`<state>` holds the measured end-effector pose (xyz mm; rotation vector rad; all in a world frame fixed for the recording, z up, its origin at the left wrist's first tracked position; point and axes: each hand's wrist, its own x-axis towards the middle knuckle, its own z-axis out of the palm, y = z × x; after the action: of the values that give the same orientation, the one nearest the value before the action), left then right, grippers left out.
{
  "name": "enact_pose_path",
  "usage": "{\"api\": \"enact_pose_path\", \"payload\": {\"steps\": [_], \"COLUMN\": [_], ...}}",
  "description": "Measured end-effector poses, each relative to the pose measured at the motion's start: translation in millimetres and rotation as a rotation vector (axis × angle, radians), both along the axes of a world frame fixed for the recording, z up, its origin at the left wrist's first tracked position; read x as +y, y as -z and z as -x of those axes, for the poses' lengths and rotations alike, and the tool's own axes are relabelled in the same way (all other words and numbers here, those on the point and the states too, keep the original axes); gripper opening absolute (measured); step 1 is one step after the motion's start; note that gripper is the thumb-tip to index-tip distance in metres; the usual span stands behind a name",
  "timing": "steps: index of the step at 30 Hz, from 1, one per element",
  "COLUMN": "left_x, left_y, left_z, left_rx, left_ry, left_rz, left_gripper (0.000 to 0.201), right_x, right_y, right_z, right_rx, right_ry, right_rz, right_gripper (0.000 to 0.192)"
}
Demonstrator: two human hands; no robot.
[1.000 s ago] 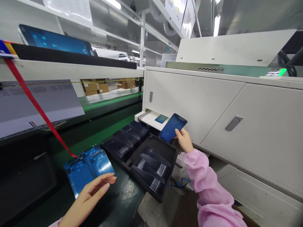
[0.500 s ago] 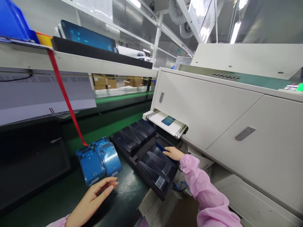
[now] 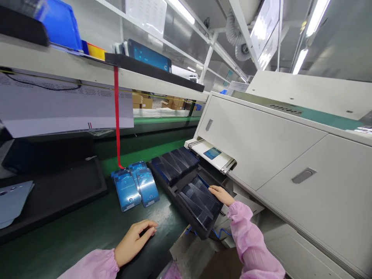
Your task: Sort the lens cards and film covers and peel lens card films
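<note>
Two rows of dark, thin glass panels stood on edge in a black moulded tray [image 3: 186,186] that overhung the near edge of the green bench [image 3: 87,228]. The right hand [image 3: 221,194] rested at the tray's three-o'clock side, fingers laid loosely on the nearer row of dark panels [image 3: 200,199]; whether it pinched one I could not tell. The farther row of dark panels [image 3: 176,162] sat at eleven o'clock of it, untouched. At nine o'clock of the tray lay three blue-filmed phone frames [image 3: 135,184], fanned flat and overlapping. The left hand [image 3: 135,240] lay at seven o'clock, fingers curled lightly on the bench, holding nothing. At one o'clock, a white machine's outfeed ledge [image 3: 212,155] carried one small blue panel [image 3: 212,153]. Since the tray hung off the bench, a downward press on its outer corner could tip it and spill the panels.
</note>
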<state>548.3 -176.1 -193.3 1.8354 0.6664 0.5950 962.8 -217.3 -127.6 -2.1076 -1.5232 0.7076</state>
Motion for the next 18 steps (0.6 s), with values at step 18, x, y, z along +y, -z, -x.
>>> {"api": "enact_pose_path", "payload": {"steps": [18], "left_x": [2], "left_y": [2.7], "left_z": [11], "left_rx": [-0.183], "left_ry": [-0.302], "left_rz": [-0.016], "left_gripper": [0.025], "right_x": [-93], "right_y": [-24.0], "right_z": [64], "right_rx": [0.072], "right_ry": [0.6], "right_rz": [-0.776], "right_gripper": [0.043]}}
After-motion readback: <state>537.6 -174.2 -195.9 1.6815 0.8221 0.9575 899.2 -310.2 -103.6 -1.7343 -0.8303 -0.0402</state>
